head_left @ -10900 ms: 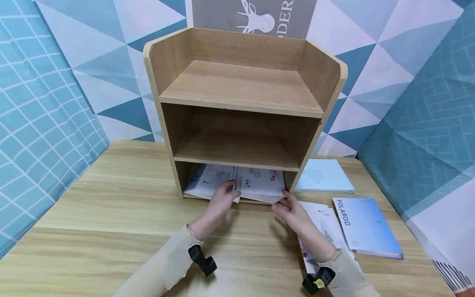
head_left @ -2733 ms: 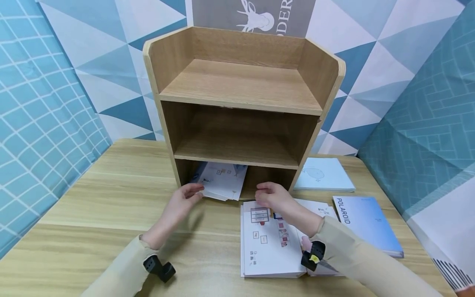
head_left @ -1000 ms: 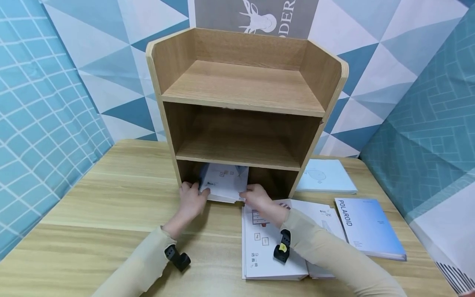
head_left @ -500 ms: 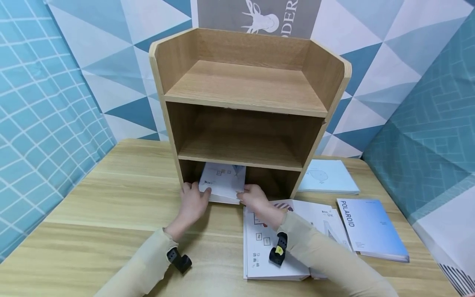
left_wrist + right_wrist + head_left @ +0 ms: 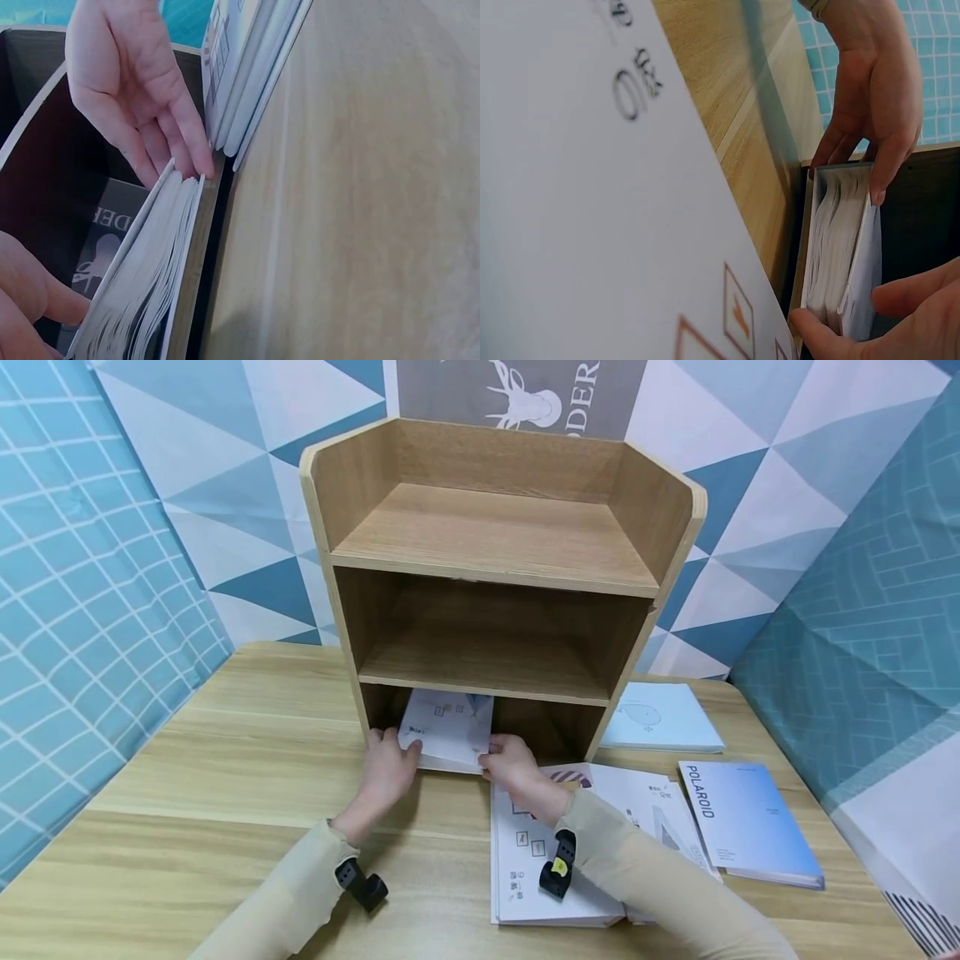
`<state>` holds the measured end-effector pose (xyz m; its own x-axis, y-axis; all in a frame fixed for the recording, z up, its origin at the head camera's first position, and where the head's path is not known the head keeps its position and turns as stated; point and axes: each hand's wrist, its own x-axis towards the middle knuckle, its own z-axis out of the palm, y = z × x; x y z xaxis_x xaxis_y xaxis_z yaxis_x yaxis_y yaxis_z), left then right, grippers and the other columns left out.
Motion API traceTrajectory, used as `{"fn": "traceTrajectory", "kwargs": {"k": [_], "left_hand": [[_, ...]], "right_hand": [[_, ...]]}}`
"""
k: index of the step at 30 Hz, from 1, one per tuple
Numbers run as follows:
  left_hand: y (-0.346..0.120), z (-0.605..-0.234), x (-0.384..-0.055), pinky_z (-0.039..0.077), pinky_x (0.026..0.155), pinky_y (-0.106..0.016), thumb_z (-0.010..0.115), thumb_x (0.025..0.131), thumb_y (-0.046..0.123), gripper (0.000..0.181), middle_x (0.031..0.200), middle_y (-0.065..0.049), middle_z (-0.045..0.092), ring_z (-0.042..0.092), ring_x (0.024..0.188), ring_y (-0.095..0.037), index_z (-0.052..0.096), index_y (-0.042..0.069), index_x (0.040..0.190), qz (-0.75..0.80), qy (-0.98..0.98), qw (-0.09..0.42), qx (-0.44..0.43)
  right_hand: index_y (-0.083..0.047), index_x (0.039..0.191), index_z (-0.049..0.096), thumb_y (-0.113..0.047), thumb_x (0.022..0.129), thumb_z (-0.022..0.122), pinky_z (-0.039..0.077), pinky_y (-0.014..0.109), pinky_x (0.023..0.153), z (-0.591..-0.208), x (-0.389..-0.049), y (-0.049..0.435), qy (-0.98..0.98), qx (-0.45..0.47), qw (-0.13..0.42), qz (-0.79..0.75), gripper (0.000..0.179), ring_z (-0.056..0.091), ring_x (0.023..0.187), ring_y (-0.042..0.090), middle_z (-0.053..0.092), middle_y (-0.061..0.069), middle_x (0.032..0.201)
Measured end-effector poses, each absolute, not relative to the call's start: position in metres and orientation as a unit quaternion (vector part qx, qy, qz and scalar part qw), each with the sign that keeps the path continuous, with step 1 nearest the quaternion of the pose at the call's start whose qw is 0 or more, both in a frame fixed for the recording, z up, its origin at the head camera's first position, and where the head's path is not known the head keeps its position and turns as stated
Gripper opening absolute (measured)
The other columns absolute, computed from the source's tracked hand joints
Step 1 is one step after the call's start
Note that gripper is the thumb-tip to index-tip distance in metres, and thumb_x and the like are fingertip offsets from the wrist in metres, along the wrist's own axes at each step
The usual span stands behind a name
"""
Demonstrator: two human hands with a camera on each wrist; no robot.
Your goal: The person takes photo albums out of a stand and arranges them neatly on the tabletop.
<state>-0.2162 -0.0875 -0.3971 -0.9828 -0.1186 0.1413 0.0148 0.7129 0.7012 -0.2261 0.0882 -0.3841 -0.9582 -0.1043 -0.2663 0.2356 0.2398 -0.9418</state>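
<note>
A small stack of white books [image 5: 448, 727] lies flat in the left part of the bottom compartment of the wooden shelf [image 5: 480, 692]. My left hand [image 5: 387, 767] grips its front left corner, thumb over the top cover. At the front right corner, my right hand [image 5: 513, 766] pinches the stack between thumb and fingers. In the left wrist view the page edges [image 5: 142, 277] run between my left hand [image 5: 22, 300] and my right hand [image 5: 135, 82]. Covers look nearly flush in the right wrist view, where my left hand [image 5: 877, 112] holds the far end.
Another pile of white books [image 5: 555, 889] lies on the table [image 5: 225, 827] in front of the shelf, partly under my right forearm. Beside it are a blue POLAROID book [image 5: 750, 822] and, farther back, a pale blue book [image 5: 660, 714]. The shelf's upper compartments stand above my hands.
White books from the compartment's right side now lie on the table. Both hands have come to the left stack, whose uneven edges are now more aligned. Over the last half second little moves.
</note>
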Motion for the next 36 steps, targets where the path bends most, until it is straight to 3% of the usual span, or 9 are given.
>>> {"fn": "traceTrajectory", "kwargs": {"k": [12, 25, 32, 36], "left_hand": [[-0.091, -0.397, -0.214, 0.034, 0.099, -0.052, 0.049, 0.09, 0.013, 0.054, 0.119, -0.039, 0.033, 0.041, 0.11, -0.047, 0.032, -0.024, 0.125, -0.419, -0.905, 0.073, 0.034], [-0.097, -0.392, -0.213, 0.035, 0.097, -0.05, 0.052, 0.088, 0.013, 0.048, 0.115, -0.034, 0.039, 0.043, 0.106, -0.042, 0.041, -0.02, 0.121, -0.445, -0.892, 0.07, 0.04], [-0.096, -0.389, -0.209, 0.034, 0.098, -0.052, 0.053, 0.087, 0.012, 0.047, 0.12, -0.035, 0.039, 0.04, 0.113, -0.043, 0.041, -0.018, 0.121, -0.484, -0.873, 0.045, 0.041], [-0.096, -0.389, -0.207, 0.034, 0.098, -0.051, 0.054, 0.086, 0.01, 0.048, 0.121, -0.035, 0.038, 0.04, 0.113, -0.042, 0.04, -0.019, 0.122, -0.497, -0.866, 0.041, 0.036]], "right_hand": [[0.012, 0.13, 0.038, 0.002, 0.083, 0.055, 0.052, 0.034, 0.081, -0.381, -0.227, 0.088, 0.817, 0.024, 0.134, -0.561, 0.051, 0.059, 0.096, 0.029, 0.046, 0.026, 0.125], [0.009, 0.114, 0.044, 0.001, 0.09, 0.048, 0.053, 0.037, 0.077, -0.378, -0.229, 0.091, 0.783, 0.028, 0.132, -0.607, 0.026, 0.054, 0.074, 0.021, 0.051, 0.018, 0.091], [0.004, 0.109, 0.047, -0.002, 0.088, 0.054, 0.053, 0.038, 0.075, -0.369, -0.233, 0.096, 0.816, 0.038, 0.12, -0.564, 0.023, 0.057, 0.077, 0.026, 0.051, 0.016, 0.09], [0.005, 0.116, 0.044, 0.001, 0.087, 0.055, 0.054, 0.035, 0.073, -0.368, -0.231, 0.098, 0.814, 0.042, 0.134, -0.563, 0.032, 0.058, 0.077, 0.024, 0.052, 0.019, 0.097]]}}
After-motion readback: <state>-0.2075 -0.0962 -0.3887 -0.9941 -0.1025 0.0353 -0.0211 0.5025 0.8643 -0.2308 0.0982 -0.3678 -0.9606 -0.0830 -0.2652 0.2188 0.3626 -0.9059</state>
